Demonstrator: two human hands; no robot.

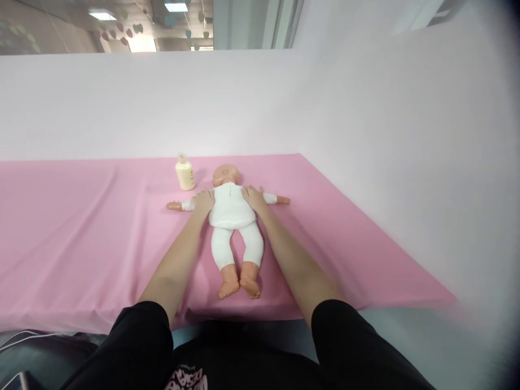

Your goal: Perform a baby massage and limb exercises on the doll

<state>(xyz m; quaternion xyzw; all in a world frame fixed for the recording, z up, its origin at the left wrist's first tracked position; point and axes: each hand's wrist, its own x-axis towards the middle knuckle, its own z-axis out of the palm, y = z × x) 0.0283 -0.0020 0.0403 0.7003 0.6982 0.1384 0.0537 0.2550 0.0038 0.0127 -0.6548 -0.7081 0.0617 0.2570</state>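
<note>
A baby doll (232, 208) in a white top and white leggings lies on its back, arms spread out and bare feet toward me. My left hand (203, 201) rests over the doll's upper arm on the left side of the view, fingers stretched toward its shoulder. On the opposite upper arm lies my right hand (254, 198), its fingers also extended along the shoulder. Both hands touch the doll, and their undersides are hidden. A pale yellow bottle (185, 173) stands upright to the left of the doll's head, apart from my left hand.
A pink cloth (101, 233) with soft creases covers the table. White walls (142, 108) border it behind and on the right. A window (122, 27) is above the back wall. White cables (28, 336) lie below the table's front edge at the lower left.
</note>
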